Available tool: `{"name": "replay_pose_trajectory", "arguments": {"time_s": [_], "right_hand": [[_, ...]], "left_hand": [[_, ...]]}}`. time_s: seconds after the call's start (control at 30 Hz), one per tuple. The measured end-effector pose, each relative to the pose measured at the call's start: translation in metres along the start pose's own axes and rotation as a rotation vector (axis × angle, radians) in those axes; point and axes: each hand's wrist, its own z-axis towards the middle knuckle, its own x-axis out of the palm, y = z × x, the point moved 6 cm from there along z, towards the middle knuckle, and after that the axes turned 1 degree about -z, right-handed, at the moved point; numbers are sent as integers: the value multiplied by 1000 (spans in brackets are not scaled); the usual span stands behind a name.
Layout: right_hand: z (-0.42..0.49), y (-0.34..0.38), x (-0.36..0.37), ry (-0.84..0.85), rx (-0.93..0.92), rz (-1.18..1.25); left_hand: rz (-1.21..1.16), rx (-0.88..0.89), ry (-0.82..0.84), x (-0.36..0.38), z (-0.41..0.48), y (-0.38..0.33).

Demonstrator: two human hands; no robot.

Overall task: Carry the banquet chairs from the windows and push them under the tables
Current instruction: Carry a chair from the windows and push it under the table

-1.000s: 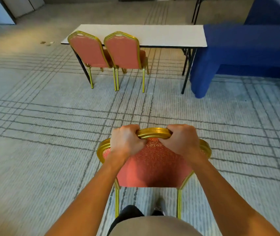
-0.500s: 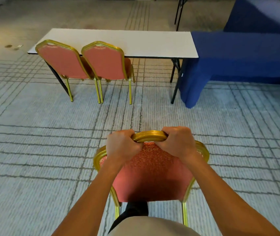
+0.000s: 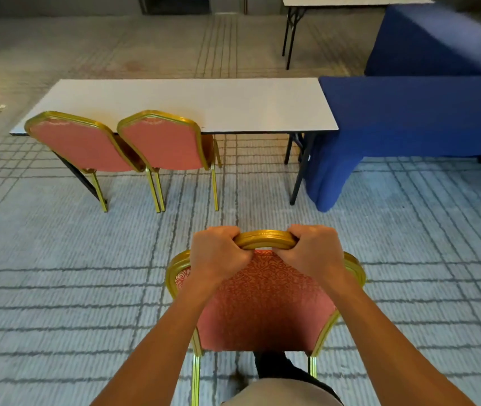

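Downward look along both forearms. Left hand [image 3: 218, 253] and right hand [image 3: 312, 250] curled over the gold top rail of a red banquet chair [image 3: 265, 303], knuckles up, a stretch of rail bare between them. Ahead, across grey lined carpet [image 3: 57, 273], a white folding table [image 3: 233, 104]. At its left part, side by side, backs toward the camera: first tucked chair [image 3: 81, 145], second tucked chair [image 3: 166, 145]. Abutting the right end, a blue-draped table [image 3: 409, 118]. Farther back, another white table [image 3: 350, 0].

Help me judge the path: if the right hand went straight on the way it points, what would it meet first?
The right hand would probably meet the white table at its near edge, in the free stretch right of the two parked chairs. Only bare carpet lies between; depth is hard to judge.
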Motion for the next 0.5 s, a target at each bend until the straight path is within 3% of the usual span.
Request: {"name": "replay_pose_trajectory", "arguments": {"time_s": [0.5], "right_hand": [[229, -96, 104, 51, -38, 18]], "left_hand": [[34, -46, 21, 79, 246, 52]]}}
